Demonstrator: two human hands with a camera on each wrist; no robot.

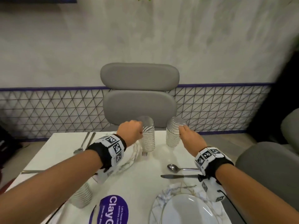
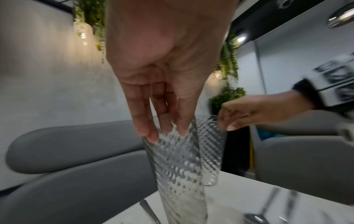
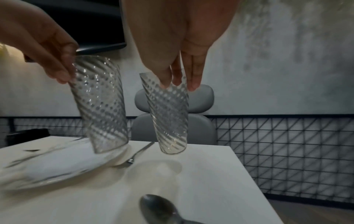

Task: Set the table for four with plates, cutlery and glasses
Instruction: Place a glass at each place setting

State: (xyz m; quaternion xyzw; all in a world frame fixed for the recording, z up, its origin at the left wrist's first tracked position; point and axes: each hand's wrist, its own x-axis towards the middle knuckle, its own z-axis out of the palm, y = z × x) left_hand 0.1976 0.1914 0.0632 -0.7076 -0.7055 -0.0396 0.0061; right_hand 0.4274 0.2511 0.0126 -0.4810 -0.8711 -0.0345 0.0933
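Glass-placing step: left hand (image 1: 131, 130) pinches one clear spiral-ribbed tumbler (image 1: 148, 135) by its rim, right hand (image 1: 188, 135) another (image 1: 174, 132), both airborne. Next: lower each upright, clear of cutlery.

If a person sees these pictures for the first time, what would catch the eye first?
Two ribbed glasses held in the air above the table: the left hand grips one glass by its rim over a plate, the right hand grips the other glass. Behind them stands a grey chair.
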